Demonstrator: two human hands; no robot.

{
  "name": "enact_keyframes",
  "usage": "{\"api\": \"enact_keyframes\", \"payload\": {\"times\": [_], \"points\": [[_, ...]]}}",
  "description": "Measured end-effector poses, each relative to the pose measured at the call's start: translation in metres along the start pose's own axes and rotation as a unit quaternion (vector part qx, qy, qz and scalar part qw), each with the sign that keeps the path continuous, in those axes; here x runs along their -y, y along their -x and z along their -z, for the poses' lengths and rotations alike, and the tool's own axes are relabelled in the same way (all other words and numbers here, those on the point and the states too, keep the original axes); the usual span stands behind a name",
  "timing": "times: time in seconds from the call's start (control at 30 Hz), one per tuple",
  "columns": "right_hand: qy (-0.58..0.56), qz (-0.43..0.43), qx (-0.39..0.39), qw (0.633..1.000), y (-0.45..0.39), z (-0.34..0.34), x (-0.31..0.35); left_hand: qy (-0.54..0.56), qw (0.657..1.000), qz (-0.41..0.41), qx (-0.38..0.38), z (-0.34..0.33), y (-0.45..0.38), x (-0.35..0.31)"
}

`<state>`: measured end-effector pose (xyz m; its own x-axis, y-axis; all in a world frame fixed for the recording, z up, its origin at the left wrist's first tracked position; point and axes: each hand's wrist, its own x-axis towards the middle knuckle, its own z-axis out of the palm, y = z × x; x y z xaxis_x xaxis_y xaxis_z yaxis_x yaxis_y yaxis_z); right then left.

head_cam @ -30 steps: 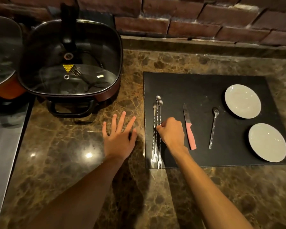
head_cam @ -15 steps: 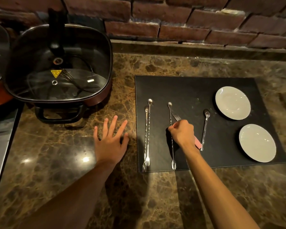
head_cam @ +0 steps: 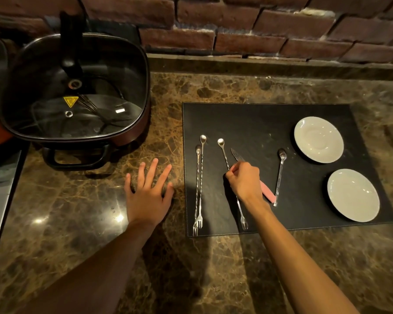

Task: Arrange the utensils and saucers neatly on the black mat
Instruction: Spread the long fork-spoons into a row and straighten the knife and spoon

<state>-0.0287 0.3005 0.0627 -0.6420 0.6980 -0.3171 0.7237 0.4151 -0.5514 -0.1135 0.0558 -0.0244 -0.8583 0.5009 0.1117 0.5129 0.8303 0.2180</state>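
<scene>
A black mat lies on the marble counter. Two long twisted metal fork-spoons rest side by side near its left edge. My right hand pinches the middle of a third fork-spoon, which slants across the mat. A knife with a pink handle lies partly under that hand, its blade tip showing. A small spoon lies to the right. Two white saucers sit on the mat's right side. My left hand rests flat on the counter, left of the mat.
A square electric pan with a glass lid stands at the back left, its handle pointing toward me. A brick wall runs along the back. A metal surface borders the counter at far left.
My right hand lifted one fork-spoon off the left pair and carried it right to beside the knife. It now slants more. My left hand stayed flat.
</scene>
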Motion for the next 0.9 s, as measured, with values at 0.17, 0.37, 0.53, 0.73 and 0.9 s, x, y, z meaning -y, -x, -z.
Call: {"api": "enact_keyframes", "payload": {"times": [0.17, 0.37, 0.53, 0.73, 0.9], "points": [[0.003, 0.000, 0.002, 1.000, -0.002, -0.002, 0.007, -0.002, 1.000, -0.002, -0.003, -0.001, 0.000, 0.001], [-0.006, -0.004, 0.007, 1.000, -0.003, -0.007, 0.010, 0.000, 1.000, 0.002, 0.003, 0.003, 0.000, -0.001], [-0.010, -0.023, 0.020, 0.999, -0.001, -0.003, 0.013, 0.006, 1.000, 0.007, 0.014, 0.005, -0.001, -0.002], [0.092, 0.038, 0.011, 0.995, 0.028, -0.019, 0.034, 0.007, 1.000, 0.009, 0.021, 0.007, 0.000, -0.002], [0.022, 0.024, 0.063, 0.997, 0.033, -0.038, 0.053, -0.004, 1.000, 0.004, 0.013, 0.006, 0.000, -0.002]]}}
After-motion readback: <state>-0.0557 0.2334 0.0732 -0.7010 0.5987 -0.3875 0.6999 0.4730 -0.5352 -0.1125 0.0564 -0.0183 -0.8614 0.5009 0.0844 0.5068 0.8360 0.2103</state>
